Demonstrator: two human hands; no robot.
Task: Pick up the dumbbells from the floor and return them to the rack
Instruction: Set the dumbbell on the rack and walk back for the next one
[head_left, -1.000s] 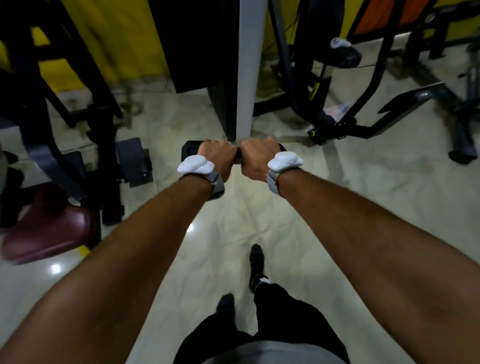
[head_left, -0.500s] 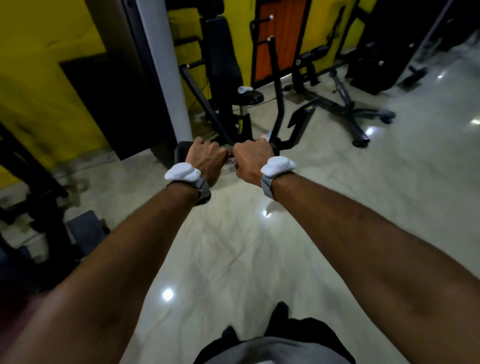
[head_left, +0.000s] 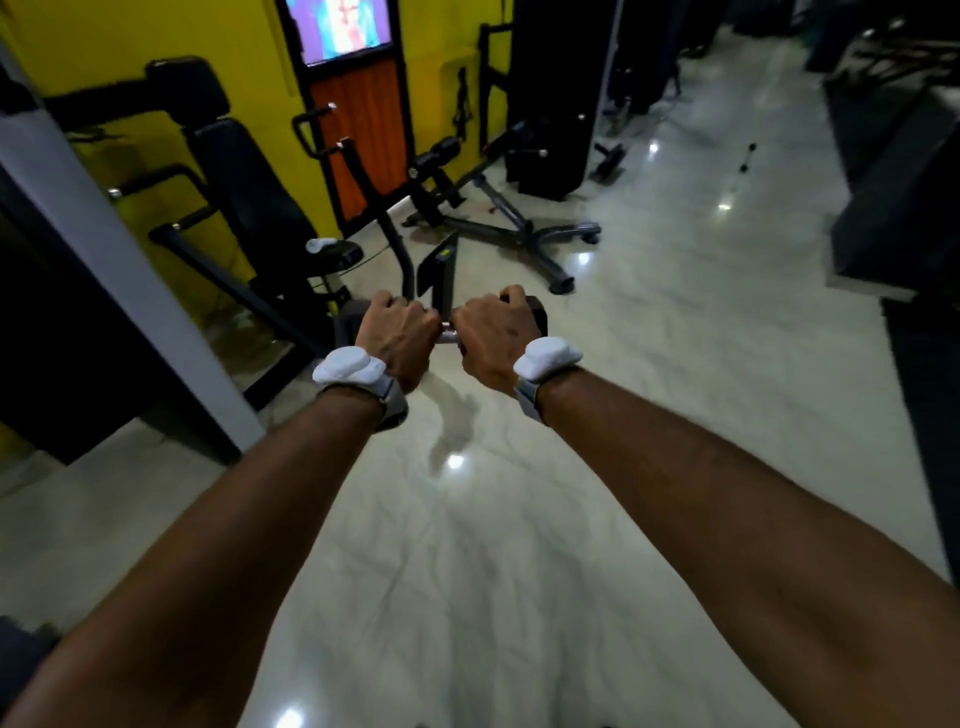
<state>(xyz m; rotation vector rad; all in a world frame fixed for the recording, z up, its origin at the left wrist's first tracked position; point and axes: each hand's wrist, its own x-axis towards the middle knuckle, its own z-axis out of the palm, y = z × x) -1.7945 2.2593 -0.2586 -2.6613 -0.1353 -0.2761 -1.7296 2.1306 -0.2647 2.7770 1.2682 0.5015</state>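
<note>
Dumbbell: black, carried out in front of the body, well above the pale marble floor; only its right head and a short stretch of silver handle between the fists are showing, while the left head is mostly hiding behind the left hand.
Left hand: its grip is wrapping closed around the handle, knuckles up, fingers curled under and out of sight.
Right hand: its grip is also clamping shut on the handle, just beside the left one, with the right head sitting touching the outer edge of the fist.
Dumbbell relative to the grip: the bar is running crosswise through both fists, roughly level, both hands crowding the middle and the heads sticking out on either side.
Rack: not appearing in this view, so the carry is probably far from its end.
Risk, dropping: both arms are reaching nearly straight, which is putting the load far from the body; tiring forearms could let the handle roll out of the fingers onto the hard floor.
Risk, collision: a black machine with a seat and a wheeled bench frame are standing close ahead, and the view is blurring at the edges; a swing of the heads could clip them.
Risk, footing: the floor is looking glossy with lamp reflections, so a slip under load is seeming possible.
</note>
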